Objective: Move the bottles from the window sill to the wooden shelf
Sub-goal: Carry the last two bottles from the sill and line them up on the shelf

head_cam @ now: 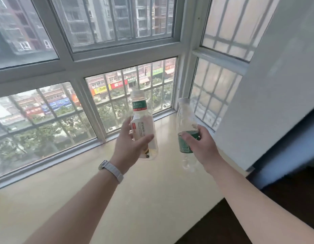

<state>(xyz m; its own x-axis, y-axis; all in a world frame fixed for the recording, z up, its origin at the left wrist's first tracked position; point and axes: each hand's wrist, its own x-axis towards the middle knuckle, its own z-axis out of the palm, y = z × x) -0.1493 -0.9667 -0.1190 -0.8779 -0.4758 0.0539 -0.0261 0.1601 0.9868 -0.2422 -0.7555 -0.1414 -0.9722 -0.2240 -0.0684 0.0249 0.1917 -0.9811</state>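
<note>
Above sill [152, 182]: both bottles upright-ish, L [143, 124] & R [186, 127], necks up.

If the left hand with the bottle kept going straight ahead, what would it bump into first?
Probably the window. The left hand points up and forward over the sill, and nothing else shows between. Depth is hard to judge.

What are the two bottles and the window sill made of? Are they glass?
Bottle with the white label, in the left hand: probably clear thin plastic, not glass; you can see through it and its printed wrap looks glossy.
Bottle with the green label, in the right hand: also looks like see-through plastic, with soft dents.
Window sill: smooth, pale yellow, slightly shiny; maybe polished stone or laminate, hard to tell.
</note>
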